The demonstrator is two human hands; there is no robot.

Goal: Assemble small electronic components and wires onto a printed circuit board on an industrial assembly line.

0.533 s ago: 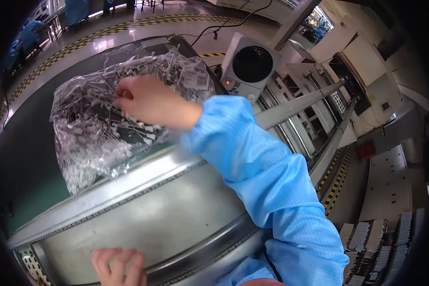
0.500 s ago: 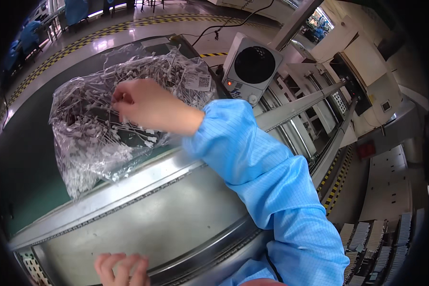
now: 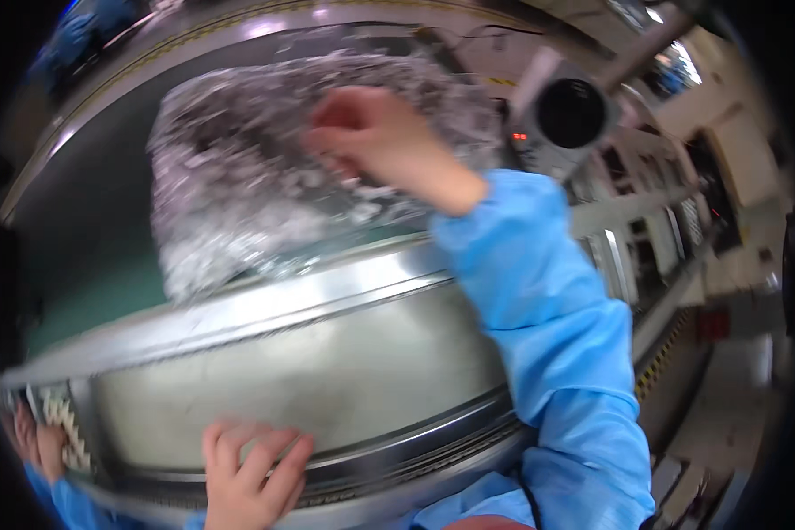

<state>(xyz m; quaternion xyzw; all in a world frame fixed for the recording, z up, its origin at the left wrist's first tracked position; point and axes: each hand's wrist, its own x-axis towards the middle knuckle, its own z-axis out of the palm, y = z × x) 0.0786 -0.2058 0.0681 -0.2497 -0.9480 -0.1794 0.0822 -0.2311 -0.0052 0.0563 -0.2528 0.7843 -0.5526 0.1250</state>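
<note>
A clear plastic bag (image 3: 230, 194) full of white-ended wire leads lies on the green surface at the upper left; motion blur smears its contents. Over its right half is my right hand (image 3: 375, 137), thumb and fingers curled together in a pinch. Anything between those fingertips is too blurred to make out. My left hand (image 3: 254, 468) rests at the near edge of the metal conveyor channel (image 3: 327, 371). Its fingers are apart and a little bent, with nothing in them.
At the lower left, another person's hands (image 3: 42, 440) are beside a pale toothed part (image 3: 66, 428). A round-faced fan-like device (image 3: 570, 115) with a red light stands right of the bag. Metal rails (image 3: 636, 216) run off to the right.
The view has swung, shifting the bag and device rightward in the picture. My right hand stays above the bag, fingers still curled. More of my left hand shows, and another person's hands have appeared.
</note>
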